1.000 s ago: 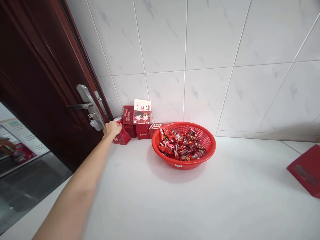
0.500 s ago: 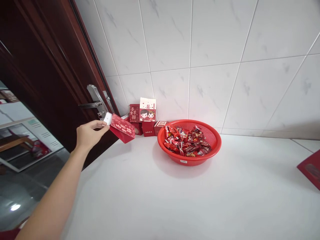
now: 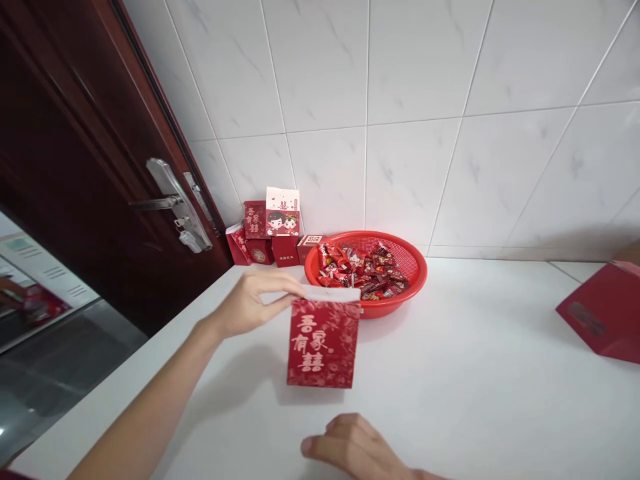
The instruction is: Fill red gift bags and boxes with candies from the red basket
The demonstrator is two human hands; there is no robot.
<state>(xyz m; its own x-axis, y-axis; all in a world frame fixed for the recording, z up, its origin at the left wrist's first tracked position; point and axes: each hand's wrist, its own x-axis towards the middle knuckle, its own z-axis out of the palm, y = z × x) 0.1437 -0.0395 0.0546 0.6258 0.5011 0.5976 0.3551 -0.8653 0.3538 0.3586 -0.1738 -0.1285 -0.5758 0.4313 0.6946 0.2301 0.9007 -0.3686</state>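
Note:
My left hand (image 3: 263, 303) is closed on the white top flap of a red paper candy box (image 3: 324, 343) with pale Chinese characters on its front. It holds the box upright over the white tabletop, in front of a red plastic basket (image 3: 419, 273). Wrapped candies (image 3: 370, 270) in red and dark wrappers fill the basket, whose front rim the box partly hides. Low in the view, my right hand (image 3: 357, 447) has loosely bent fingers and a thumb stretched toward the left. Nothing shows in it, and it is apart from the box.
Several red boxes stand against the tiled wall, among them a box with two cartoon faces (image 3: 283, 223). A larger red object (image 3: 603, 313) sits at the right edge. To the left is a dark wooden door (image 3: 95, 133) with a metal handle.
My left hand has brought the box from near the door toward the middle of the table, its front now facing me. My right hand has come into view at the bottom.

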